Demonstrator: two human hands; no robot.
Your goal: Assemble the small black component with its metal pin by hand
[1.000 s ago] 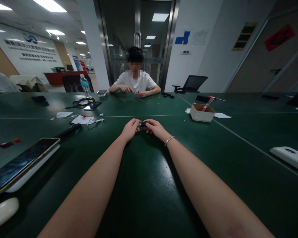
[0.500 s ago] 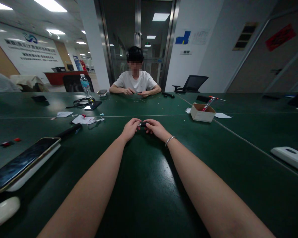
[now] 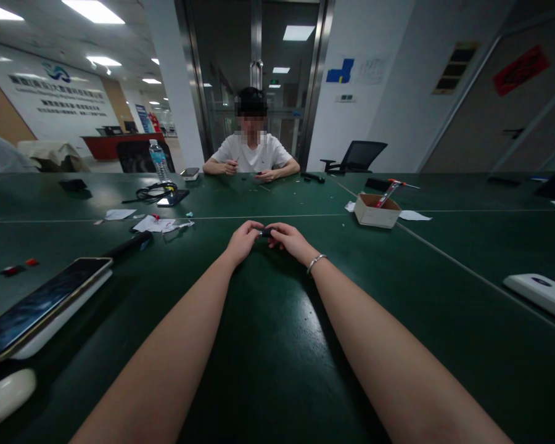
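Between my two hands is a small dark piece with a bright metallic end (image 3: 266,233), too small to name. My left hand (image 3: 244,242) pinches its left, shiny end between thumb and fingers. On the other side, my right hand (image 3: 292,239) has its fingers closed round the black end; a silver bracelet (image 3: 315,264) circles that wrist. Both hands are just above or resting on the dark green table (image 3: 268,333); I cannot tell which. The fingertips hide part of the piece.
To the left lie a phone (image 3: 46,302) on a white block, paper scraps (image 3: 155,223) and a coiled cable (image 3: 156,191) near a water bottle (image 3: 158,157). A small open box (image 3: 378,213) holding a red-handled tool stands right. Across the table sits a person (image 3: 252,151) handling small things.
My hands stay in nearly the same place; the dark piece between them has turned slightly. Across the table, the person's hand on the left has lifted a little.
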